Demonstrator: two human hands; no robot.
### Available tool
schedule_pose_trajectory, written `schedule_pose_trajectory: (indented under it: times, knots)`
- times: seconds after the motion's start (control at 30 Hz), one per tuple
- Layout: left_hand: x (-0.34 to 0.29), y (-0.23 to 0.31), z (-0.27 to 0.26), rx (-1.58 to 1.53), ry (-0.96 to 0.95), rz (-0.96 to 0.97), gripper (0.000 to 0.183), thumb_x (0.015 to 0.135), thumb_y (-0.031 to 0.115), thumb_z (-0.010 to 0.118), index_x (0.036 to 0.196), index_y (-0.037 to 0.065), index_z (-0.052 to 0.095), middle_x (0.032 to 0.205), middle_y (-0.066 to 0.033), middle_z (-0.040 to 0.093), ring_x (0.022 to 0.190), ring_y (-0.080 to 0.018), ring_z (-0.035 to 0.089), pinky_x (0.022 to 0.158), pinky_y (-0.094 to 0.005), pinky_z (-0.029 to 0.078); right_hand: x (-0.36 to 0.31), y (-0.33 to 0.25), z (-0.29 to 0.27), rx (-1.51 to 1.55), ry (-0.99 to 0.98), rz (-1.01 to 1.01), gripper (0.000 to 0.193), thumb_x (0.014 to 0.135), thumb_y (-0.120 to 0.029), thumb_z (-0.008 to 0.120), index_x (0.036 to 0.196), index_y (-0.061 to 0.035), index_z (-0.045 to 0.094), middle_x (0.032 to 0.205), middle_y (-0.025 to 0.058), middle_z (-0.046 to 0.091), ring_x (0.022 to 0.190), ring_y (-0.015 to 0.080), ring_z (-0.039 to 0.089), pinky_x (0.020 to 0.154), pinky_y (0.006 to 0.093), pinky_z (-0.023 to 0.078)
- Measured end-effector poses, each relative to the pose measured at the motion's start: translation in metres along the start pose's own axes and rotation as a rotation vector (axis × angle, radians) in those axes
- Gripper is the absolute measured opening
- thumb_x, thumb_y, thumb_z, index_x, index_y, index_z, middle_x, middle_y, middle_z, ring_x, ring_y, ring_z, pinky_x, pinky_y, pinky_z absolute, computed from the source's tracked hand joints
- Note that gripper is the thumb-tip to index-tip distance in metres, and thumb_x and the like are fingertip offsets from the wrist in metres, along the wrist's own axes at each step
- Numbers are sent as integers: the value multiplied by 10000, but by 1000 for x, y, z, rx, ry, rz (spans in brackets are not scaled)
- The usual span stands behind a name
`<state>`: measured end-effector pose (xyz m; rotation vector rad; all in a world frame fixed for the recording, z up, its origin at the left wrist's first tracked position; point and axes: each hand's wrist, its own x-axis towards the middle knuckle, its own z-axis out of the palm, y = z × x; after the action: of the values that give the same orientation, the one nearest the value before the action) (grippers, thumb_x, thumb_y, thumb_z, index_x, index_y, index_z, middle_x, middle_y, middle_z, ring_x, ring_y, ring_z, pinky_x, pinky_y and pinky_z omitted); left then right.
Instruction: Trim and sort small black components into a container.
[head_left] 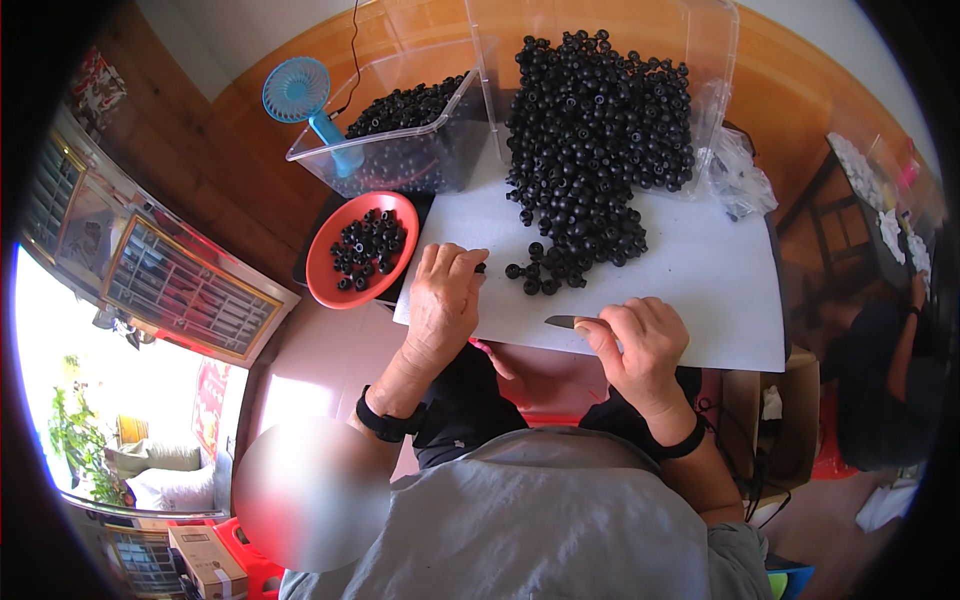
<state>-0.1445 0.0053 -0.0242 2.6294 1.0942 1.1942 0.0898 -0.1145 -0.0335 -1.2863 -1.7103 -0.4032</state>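
My left hand [444, 298] is closed at the near left of the white board [690, 320], pinching a small round black part [480, 268] at its fingertips. In my right hand [640, 345] is a small knife; its short blade [561, 321] points left, and the handle is hidden in my fist. The blade and the pinched part are apart. Beyond my hands lies a large heap of the same black parts [590, 130], spilling from a tipped clear plastic box [728, 60] toward me. Left of my left hand, an orange-red bowl [322, 282] holds several black parts.
Behind the bowl stands a clear bin [400, 150] partly filled with black parts, with a blue fan [297, 90] clipped to its rim. A crumpled plastic bag [740, 180] lies right of the heap. Below the right edge is a cardboard box [795, 400]; another person [885, 370] sits far right.
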Motion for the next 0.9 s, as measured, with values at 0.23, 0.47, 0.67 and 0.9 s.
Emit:
schedule_pose_trajectory:
  times: [0.23, 0.47, 0.67, 0.9]
  knots:
    - [4, -8, 2, 75, -8, 27, 164, 809, -12, 709, 970, 23, 715, 935, -119, 620, 914, -324, 596, 767, -421, 505, 0, -1, -1, -2, 8, -7, 255, 815, -205, 825, 773, -98, 597, 641, 16, 519, 585, 238, 506, 541, 368, 381]
    - [3, -6, -11, -186, -47, 3, 178, 805, -11, 721, 978, 26, 705, 944, -106, 639, 925, -279, 616, 743, -361, 511, -3, 0, 1, -38, -15, 1, 258, 827, -262, 809, 786, -113, 601, 672, 15, 515, 633, 225, 528, 569, 362, 401]
    - [-4, -12, -5, -66, 23, -86, 176, 803, 48, 764, 961, 29, 690, 909, -90, 629, 882, -274, 610, 718, -386, 507, -3, 1, 1, -37, -6, -20, 262, 835, -269, 803, 787, -109, 601, 673, 17, 510, 619, 230, 518, 555, 363, 394]
    - [-4, -3, -7, -48, 19, -291, 184, 787, 120, 797, 892, 33, 674, 857, -98, 603, 849, -299, 592, 727, -428, 499, -4, 1, 1, -53, -11, -23, 266, 836, -279, 805, 790, -111, 604, 671, 12, 500, 612, 228, 509, 549, 366, 392]
